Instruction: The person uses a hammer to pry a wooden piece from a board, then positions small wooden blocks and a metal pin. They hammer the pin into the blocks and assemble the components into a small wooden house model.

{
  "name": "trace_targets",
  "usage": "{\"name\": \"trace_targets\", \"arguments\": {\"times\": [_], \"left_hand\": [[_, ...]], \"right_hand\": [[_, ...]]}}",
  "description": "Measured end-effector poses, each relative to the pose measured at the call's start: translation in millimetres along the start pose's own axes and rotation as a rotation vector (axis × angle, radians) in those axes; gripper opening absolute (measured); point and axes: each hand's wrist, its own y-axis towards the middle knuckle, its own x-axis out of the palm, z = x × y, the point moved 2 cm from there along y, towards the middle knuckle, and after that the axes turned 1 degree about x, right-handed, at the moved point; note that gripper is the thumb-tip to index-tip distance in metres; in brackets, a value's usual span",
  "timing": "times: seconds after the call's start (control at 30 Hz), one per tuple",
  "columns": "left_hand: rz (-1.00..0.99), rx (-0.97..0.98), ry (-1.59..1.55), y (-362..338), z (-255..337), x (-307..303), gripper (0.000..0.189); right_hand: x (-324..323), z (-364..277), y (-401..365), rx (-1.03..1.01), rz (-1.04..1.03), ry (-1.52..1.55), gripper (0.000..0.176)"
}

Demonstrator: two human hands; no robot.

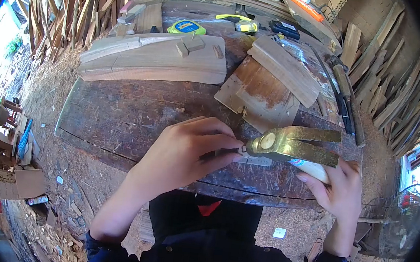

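Note:
My right hand [338, 186] is wrapped round the pale handle [312, 169] of a claw hammer [289, 143]. The hammer's worn, brassy head lies sideways over the bench, its claw pointing right and its striking face toward my left fingers. My left hand [185, 151] is closed in a pinch right at that face. A small bit shows at its fingertips, but I cannot tell what it is. Under the hammer head, a small light-coloured piece [257, 161] lies on the scratched wooden bench [120, 117], partly hidden by the head and my fingers.
Thick shaped boards [160, 65] with small wood blocks lie at the back left. Another board [286, 70] rests on a stained panel [258, 98] to the right. Behind are a tape measure [186, 26] and a black case [284, 29]. Long tools [342, 93] line the right edge.

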Motion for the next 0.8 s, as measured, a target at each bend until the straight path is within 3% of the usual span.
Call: {"name": "trace_targets", "arguments": {"times": [0.53, 0.7, 0.8], "left_hand": [[-0.002, 0.010, 0.041, -1, 1, 1, 0.022], [-0.002, 0.005, 0.055, -2, 0, 2, 0.022], [-0.005, 0.011, 0.057, -1, 0, 2, 0.021]], "right_hand": [[1, 1, -11, 0.033, 0.060, -0.047, 0.046], [-2, 1, -7, 0.115, 0.184, 0.111, 0.041], [1, -2, -6, 0.159, 0.102, 0.127, 0.041]]}}
